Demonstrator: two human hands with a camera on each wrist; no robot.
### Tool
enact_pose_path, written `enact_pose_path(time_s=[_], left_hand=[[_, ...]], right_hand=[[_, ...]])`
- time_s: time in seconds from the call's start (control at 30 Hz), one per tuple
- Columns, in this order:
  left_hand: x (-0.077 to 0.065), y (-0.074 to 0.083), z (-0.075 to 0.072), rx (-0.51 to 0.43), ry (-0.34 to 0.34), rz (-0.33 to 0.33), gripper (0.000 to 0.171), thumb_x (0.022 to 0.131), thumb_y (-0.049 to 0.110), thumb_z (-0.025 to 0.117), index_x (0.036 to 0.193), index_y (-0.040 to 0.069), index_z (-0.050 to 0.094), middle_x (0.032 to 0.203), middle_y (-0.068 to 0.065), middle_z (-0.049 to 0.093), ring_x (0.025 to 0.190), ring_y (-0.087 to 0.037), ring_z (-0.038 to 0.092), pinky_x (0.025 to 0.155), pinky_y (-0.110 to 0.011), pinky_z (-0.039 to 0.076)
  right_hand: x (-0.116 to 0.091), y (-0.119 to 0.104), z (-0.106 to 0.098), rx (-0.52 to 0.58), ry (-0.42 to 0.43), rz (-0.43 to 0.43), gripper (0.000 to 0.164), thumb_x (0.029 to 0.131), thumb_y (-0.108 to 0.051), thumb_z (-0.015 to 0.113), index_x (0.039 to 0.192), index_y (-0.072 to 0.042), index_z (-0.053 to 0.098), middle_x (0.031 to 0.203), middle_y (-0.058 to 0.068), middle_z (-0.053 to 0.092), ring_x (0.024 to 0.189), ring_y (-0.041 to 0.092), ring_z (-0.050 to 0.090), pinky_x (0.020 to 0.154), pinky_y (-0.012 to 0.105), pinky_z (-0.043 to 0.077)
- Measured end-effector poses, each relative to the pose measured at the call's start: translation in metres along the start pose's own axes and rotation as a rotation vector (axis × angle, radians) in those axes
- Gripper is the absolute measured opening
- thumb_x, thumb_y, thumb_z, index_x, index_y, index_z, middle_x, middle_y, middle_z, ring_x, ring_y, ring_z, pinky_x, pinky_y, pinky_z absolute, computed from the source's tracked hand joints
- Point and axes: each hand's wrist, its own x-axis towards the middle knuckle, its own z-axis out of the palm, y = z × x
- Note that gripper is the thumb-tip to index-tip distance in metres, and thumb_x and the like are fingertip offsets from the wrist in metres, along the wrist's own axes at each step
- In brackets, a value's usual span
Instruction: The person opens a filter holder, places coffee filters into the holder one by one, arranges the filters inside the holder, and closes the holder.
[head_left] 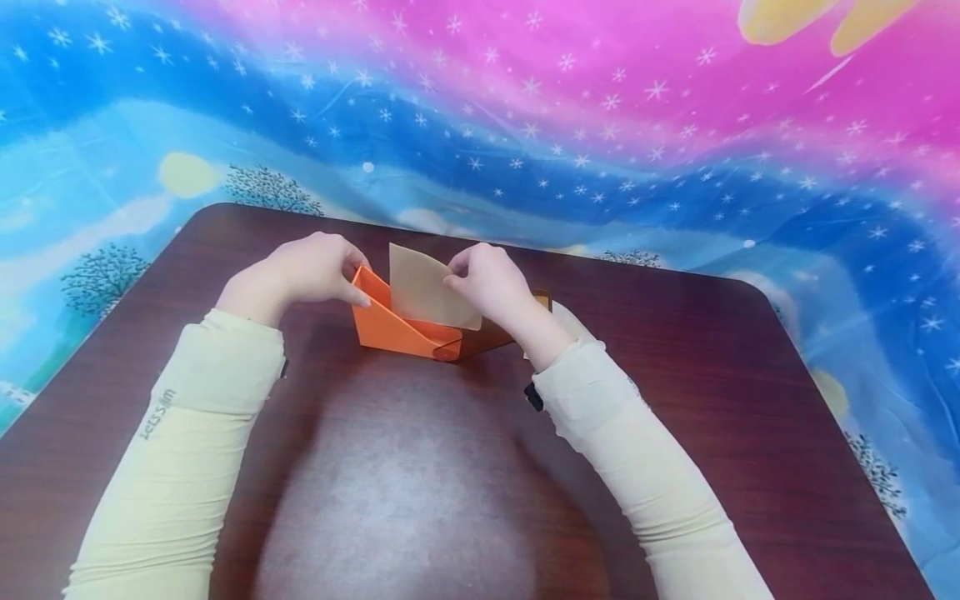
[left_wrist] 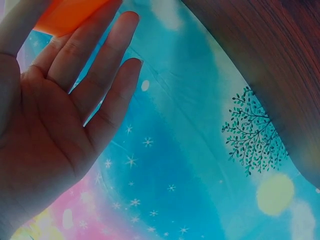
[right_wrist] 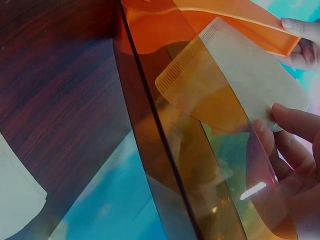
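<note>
An orange filter box (head_left: 401, 329) with a sloped side stands on the table, its amber see-through lid (right_wrist: 185, 165) swung out to the right. My left hand (head_left: 303, 271) pinches the box's tall end between thumb and fingers. In the left wrist view only a bit of the orange box (left_wrist: 70, 17) shows beyond the fingers of the left hand (left_wrist: 55, 120). My right hand (head_left: 491, 279) pinches a tan paper coffee filter (head_left: 427, 287) by its edge, above the box opening. The right wrist view shows that filter's crimped seam (right_wrist: 185, 57), partly seen through the lid.
Pale papers (right_wrist: 20, 192) lie on the dark wooden table (head_left: 675, 400), right of the lid and partly hidden by the right wrist in the head view. A colourful printed cloth (head_left: 525, 125) hangs behind the table's far edge.
</note>
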Motion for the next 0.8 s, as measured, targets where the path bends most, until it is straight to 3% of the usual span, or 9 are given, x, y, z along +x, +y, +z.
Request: enact_pose_path(time_s=[0.8], left_hand=[[0.0, -0.001, -0.001, 0.02, 0.008, 0.016, 0.033, 0.077, 0.022, 0.074, 0.106, 0.006, 0.068, 0.096, -0.011, 0.07, 0.09, -0.025, 0.063, 0.084, -0.049, 0.048]], right_hand=[[0.004, -0.008, 0.027, -0.047, -0.04, -0.026, 0.019, 0.091, -0.021, 0.06, 0.104, -0.013, 0.072, 0.101, 0.003, 0.071, 0.086, 0.017, 0.063, 0.08, 0.034, 0.054]])
